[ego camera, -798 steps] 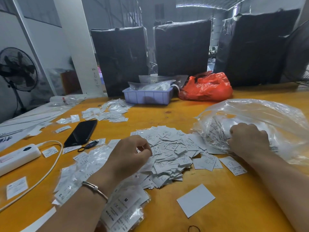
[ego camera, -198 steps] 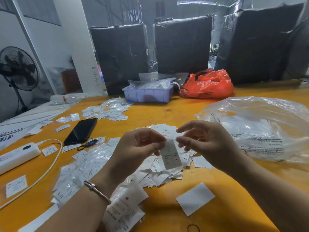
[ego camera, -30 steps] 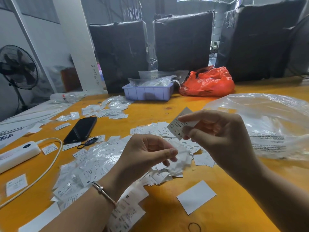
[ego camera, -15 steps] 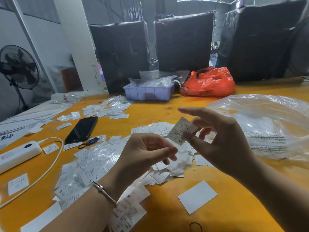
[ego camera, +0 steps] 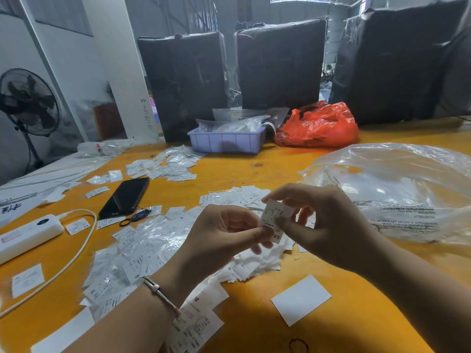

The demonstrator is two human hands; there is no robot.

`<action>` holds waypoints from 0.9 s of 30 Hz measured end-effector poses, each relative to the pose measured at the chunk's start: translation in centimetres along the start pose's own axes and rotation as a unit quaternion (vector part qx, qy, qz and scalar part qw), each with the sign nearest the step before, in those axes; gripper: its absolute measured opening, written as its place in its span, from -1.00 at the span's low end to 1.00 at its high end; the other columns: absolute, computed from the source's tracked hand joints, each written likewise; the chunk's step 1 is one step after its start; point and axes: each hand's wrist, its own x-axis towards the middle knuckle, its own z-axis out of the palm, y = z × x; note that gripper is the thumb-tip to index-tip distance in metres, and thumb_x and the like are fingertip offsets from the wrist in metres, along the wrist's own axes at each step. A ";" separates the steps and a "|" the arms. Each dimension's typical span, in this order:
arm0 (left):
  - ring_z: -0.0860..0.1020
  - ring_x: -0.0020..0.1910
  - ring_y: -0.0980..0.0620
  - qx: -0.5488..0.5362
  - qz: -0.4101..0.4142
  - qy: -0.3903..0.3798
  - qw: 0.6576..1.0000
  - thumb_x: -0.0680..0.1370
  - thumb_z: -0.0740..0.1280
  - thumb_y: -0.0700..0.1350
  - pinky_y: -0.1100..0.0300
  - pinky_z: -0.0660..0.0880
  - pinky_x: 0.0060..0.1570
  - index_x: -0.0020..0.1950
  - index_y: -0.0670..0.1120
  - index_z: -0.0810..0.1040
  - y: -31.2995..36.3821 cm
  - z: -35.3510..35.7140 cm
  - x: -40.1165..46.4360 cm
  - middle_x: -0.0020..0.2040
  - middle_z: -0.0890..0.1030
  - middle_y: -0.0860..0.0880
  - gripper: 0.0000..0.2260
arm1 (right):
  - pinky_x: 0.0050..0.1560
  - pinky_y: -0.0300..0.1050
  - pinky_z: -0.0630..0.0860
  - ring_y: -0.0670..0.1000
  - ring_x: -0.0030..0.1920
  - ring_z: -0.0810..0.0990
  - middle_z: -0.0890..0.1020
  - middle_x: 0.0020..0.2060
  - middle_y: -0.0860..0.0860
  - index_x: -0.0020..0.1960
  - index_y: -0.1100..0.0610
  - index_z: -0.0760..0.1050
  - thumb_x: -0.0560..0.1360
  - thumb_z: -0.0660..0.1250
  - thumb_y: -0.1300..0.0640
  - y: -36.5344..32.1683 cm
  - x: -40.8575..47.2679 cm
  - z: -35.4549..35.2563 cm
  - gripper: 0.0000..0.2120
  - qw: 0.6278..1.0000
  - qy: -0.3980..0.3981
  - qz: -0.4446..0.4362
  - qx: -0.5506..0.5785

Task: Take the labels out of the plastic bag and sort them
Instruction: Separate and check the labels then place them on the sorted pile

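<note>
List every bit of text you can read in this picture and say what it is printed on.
"XS", seen upside down, on the label that the left hand and right hand pinch together.
"M" on a label by the left wrist.
"S" on a label in the pile under the hands.
"ATTENZIONE" on the clear plastic bag; its smaller lines are too blurred to read.
Fine print on all labels: too small.

bare table (ego camera: 254, 171) mid | labels (ego camera: 142, 253) left | plastic bag (ego camera: 397, 189) right
</note>
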 end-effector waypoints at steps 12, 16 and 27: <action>0.70 -0.11 0.04 -0.047 -0.007 0.019 0.999 0.39 0.45 -0.11 0.28 0.59 -0.15 -0.14 -0.15 0.70 -0.2 -0.1 0.2 -0.16 0.74 -0.02 -0.86 | -0.26 -0.18 0.55 -0.06 -0.17 0.62 0.66 -0.23 -0.11 -0.15 0.11 0.70 0.42 0.42 0.31 -0.1 0.5 -0.1 -0.87 0.992 -0.020 0.031 0.122; 0.70 -0.10 0.05 -0.052 -0.009 0.014 0.999 0.39 0.45 -0.10 0.29 0.59 -0.16 -0.15 -0.13 0.69 -0.3 -0.1 0.2 -0.17 0.73 -0.01 -0.88 | -0.26 -0.25 0.50 -0.06 -0.13 0.61 0.65 -0.20 -0.10 -0.21 0.07 0.70 0.39 0.39 0.03 0.1 0.5 -0.3 -0.84 0.985 -0.050 0.056 0.155; 0.69 -0.05 0.00 -0.053 -0.015 0.027 0.998 0.37 0.46 -0.09 0.26 0.59 -0.14 0.07 -0.10 0.61 0.0 -0.2 0.2 -0.15 0.72 -0.07 -0.71 | -0.16 -0.20 0.61 0.06 -0.23 0.68 0.70 -0.27 0.11 -0.05 0.23 0.65 0.39 0.41 0.46 0.8 0.4 -0.4 -0.79 0.966 -0.008 0.086 0.242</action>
